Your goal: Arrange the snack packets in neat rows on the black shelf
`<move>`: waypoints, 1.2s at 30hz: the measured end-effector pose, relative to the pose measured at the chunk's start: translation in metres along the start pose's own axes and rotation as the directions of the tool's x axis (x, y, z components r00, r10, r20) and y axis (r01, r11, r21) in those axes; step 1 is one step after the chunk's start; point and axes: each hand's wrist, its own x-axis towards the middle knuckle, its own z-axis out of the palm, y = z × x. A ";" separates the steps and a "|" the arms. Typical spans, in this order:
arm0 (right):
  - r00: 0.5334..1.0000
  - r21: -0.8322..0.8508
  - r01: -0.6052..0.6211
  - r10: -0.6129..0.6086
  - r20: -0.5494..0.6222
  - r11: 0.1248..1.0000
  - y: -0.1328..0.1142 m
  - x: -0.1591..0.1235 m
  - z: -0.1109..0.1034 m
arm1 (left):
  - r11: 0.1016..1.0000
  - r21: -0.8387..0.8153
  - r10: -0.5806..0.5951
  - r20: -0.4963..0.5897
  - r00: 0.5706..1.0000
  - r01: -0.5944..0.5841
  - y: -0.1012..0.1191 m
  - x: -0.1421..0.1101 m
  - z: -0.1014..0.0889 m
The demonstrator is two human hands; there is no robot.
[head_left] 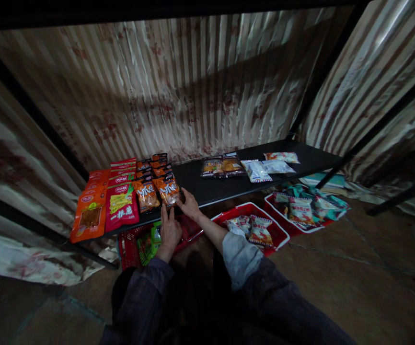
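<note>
An orange-and-black snack bag lies at the front end of a row of similar bags on the black shelf. My left hand is at its lower edge, fingers stretched out and touching or almost touching it. At the bag's lower right corner is my right hand, thumb and forefinger apart against its side. Just left lies a matching snack bag, also heading a row. Further left are pink snack packets and orange snack packets, overlapping in rows.
Dark purple snack packs and white snack bags lie further right on the shelf. Below stand red baskets: one with green packets, a middle basket, and a right basket of teal bags. Black posts frame the shelf.
</note>
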 end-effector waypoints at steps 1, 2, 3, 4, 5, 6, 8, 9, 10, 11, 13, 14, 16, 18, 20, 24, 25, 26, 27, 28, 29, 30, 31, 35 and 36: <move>0.999 0.013 0.010 -0.009 -0.054 1.000 -0.001 -0.004 0.000 | 1.000 -0.002 -0.007 -0.003 1.000 0.007 0.000 -0.002 -0.002; 0.994 0.024 0.023 -0.020 -0.107 0.999 -0.001 -0.009 0.001 | 1.000 -0.004 -0.014 -0.008 1.000 0.014 0.000 -0.005 -0.004; 0.987 0.033 0.042 -0.037 -0.153 0.999 -0.001 -0.015 0.002 | 1.000 -0.007 -0.018 -0.015 1.000 0.017 0.000 -0.009 -0.006; 0.979 0.040 0.066 -0.057 -0.195 0.997 0.000 -0.022 0.004 | 1.000 -0.012 -0.015 -0.022 1.000 0.014 -0.001 -0.014 -0.008; 0.969 0.044 0.093 -0.080 -0.234 0.995 0.001 -0.030 0.005 | 1.000 -0.019 -0.006 -0.026 1.000 0.005 -0.003 -0.020 -0.009; 0.957 0.047 0.122 -0.105 -0.269 0.991 0.003 -0.039 0.007 | 1.000 -0.027 0.006 -0.024 1.000 -0.006 -0.005 -0.027 -0.009; 0.934 0.047 0.172 -0.147 -0.326 0.984 0.009 -0.059 0.013 | 0.999 -0.036 0.009 0.017 1.000 -0.008 -0.011 -0.044 -0.007; 0.926 0.045 0.187 -0.161 -0.340 0.981 0.014 -0.069 0.016 | 0.999 -0.031 -0.008 0.061 0.998 0.010 -0.014 -0.053 -0.005; 0.927 0.040 0.187 -0.163 -0.339 0.982 0.019 -0.079 0.019 | 0.999 -0.018 -0.037 0.119 0.992 0.039 -0.018 -0.062 -0.002; 0.938 0.026 0.164 -0.147 -0.314 0.986 0.024 -0.088 0.023 | 0.997 0.003 -0.074 0.190 0.979 0.075 -0.021 -0.070 0.002; 0.987 -0.068 0.043 -0.053 -0.149 0.997 0.034 -0.106 0.031 | 0.986 0.060 -0.164 0.342 0.925 0.153 -0.028 -0.084 0.008; 0.999 -0.139 -0.023 0.018 -0.033 0.990 0.039 -0.113 0.035 | 0.979 0.089 -0.206 0.408 0.889 0.186 -0.030 -0.089 0.011; 0.972 -0.274 -0.095 0.149 0.181 0.957 0.046 -0.126 0.041 | 0.960 0.141 -0.279 0.505 0.817 0.240 -0.034 -0.097 0.014; 0.926 -0.334 -0.095 0.207 0.316 0.938 0.051 -0.135 0.047 | 0.945 0.178 -0.326 0.552 0.768 0.274 -0.037 -0.102 0.014; 0.891 -0.356 -0.074 0.222 0.397 0.932 0.054 -0.140 0.052 | 0.938 0.190 -0.347 0.570 0.745 0.291 -0.041 -0.105 0.013; 0.831 -0.406 -0.019 0.240 0.501 0.914 0.058 -0.143 0.063 | 0.929 0.192 -0.367 0.560 0.742 0.315 -0.057 -0.112 0.010; 0.821 -0.418 -0.007 0.244 0.516 0.908 0.058 -0.142 0.066 | 0.928 0.205 -0.371 0.551 0.747 0.310 -0.063 -0.114 0.010; 0.811 -0.431 0.006 0.248 0.529 0.902 0.059 -0.142 0.070 | 0.928 0.222 -0.374 0.541 0.753 0.300 -0.069 -0.115 0.010; 0.803 -0.442 0.018 0.250 0.541 0.897 0.059 -0.141 0.074 | 0.926 0.242 -0.375 0.531 0.760 0.288 -0.075 -0.117 0.010; 0.796 -0.451 0.032 0.251 0.552 0.892 0.060 -0.140 0.077 | 0.925 0.261 -0.377 0.521 0.766 0.278 -0.081 -0.117 0.010; 0.789 -0.458 0.045 0.249 0.562 0.888 0.061 -0.138 0.080 | 0.922 0.276 -0.380 0.512 0.770 0.271 -0.087 -0.118 0.011; 0.784 -0.462 0.059 0.245 0.571 0.885 0.062 -0.137 0.083 | 0.919 0.285 -0.385 0.505 0.772 0.272 -0.092 -0.118 0.012; 0.779 -0.464 0.073 0.240 0.580 0.883 0.063 -0.135 0.086 | 0.916 0.290 -0.392 0.498 0.773 0.278 -0.096 -0.118 0.014; 0.761 -0.470 0.148 0.203 0.616 0.870 0.070 -0.130 0.093 | 0.912 0.327 -0.384 0.469 0.796 0.247 -0.111 -0.118 0.020; 0.752 -0.488 0.172 0.205 0.626 0.856 0.073 -0.129 0.094 | 0.916 0.337 -0.363 0.467 0.807 0.217 -0.114 -0.118 0.021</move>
